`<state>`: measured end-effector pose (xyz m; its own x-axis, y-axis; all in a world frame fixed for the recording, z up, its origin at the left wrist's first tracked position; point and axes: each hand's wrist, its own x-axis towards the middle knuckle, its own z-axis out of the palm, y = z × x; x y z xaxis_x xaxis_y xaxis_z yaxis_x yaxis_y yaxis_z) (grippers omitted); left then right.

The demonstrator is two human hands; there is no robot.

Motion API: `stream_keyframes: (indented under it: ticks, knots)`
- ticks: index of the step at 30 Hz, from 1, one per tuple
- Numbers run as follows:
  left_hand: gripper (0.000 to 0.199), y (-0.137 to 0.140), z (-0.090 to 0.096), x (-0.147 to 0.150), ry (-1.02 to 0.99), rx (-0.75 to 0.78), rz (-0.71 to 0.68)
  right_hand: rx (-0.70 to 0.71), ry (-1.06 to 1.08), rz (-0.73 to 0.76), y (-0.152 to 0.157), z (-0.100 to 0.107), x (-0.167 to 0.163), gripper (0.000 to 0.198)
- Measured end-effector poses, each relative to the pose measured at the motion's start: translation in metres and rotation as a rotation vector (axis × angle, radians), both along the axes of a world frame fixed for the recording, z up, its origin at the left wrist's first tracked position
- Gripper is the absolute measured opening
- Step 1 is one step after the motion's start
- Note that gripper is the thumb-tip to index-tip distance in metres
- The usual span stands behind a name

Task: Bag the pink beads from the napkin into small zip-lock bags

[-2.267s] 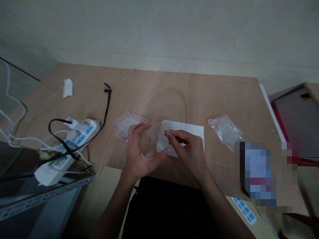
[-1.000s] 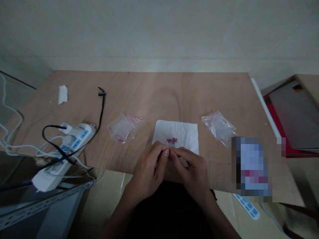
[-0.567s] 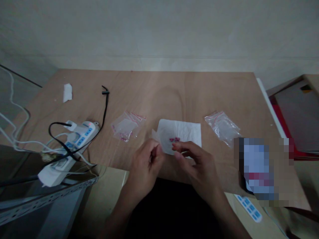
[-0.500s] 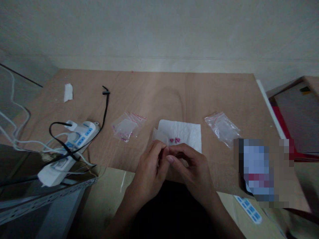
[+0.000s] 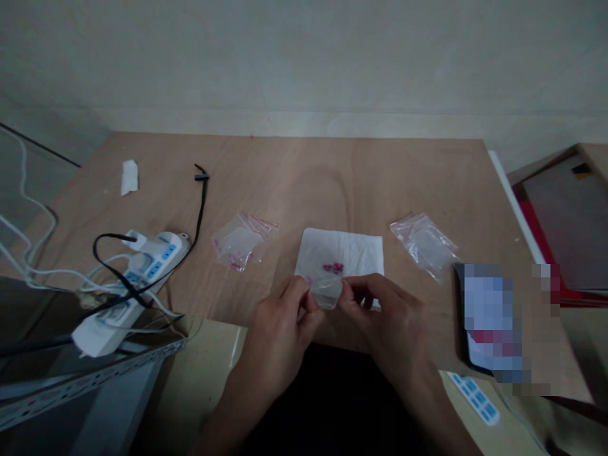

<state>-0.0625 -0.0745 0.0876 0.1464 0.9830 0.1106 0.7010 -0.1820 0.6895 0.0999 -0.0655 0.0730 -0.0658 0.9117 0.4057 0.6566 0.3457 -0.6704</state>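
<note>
Between my two hands is a small clear plastic bag (image 5: pixel 327 292), pinched at both sides. My left hand (image 5: pixel 284 326) grips its left side between thumb and forefinger. On the opposite side my right hand (image 5: pixel 382 316) pinches the bag in the same way. Just beyond it lies a white paper sheet (image 5: pixel 361 250) with several small dark pink pieces (image 5: pixel 333 268) on it. What the pieces are is too small to make out. To the left rests a clear zip bag pile (image 5: pixel 244 240) with pink bits inside. Another pile of clear zip bags (image 5: pixel 424 246) lies to the right.
A white power strip (image 5: pixel 156 263) with tangled cables takes up the left of the wooden table (image 5: pixel 266 177). A black cable (image 5: pixel 202 206) and a white paper scrap (image 5: pixel 130 177) lie behind. At right is a blurred phone-like device (image 5: pixel 489 323); another power strip (image 5: pixel 475 398) sits below the table's front edge.
My hands have moved apart, the right one shifting rightward. The small bag, earlier mostly hidden behind my left fingers, is now stretched between both hands.
</note>
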Motion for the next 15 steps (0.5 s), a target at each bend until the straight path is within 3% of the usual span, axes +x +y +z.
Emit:
stream_keyframes:
  ticks: [3,8,15]
  knots:
    - [0.022,0.000,0.007,0.000,-0.070,-0.037,-0.031,-0.056,0.079,0.168,0.003,0.003,0.008,0.017]
    - [0.025,0.004,0.015,0.001,-0.213,-0.129,-0.056,-0.246,0.300,0.584,0.011,0.001,0.015,0.079]
    - [0.027,0.005,0.019,0.003,-0.290,-0.198,-0.026,-0.148,0.391,0.568,0.016,-0.007,0.010,0.082]
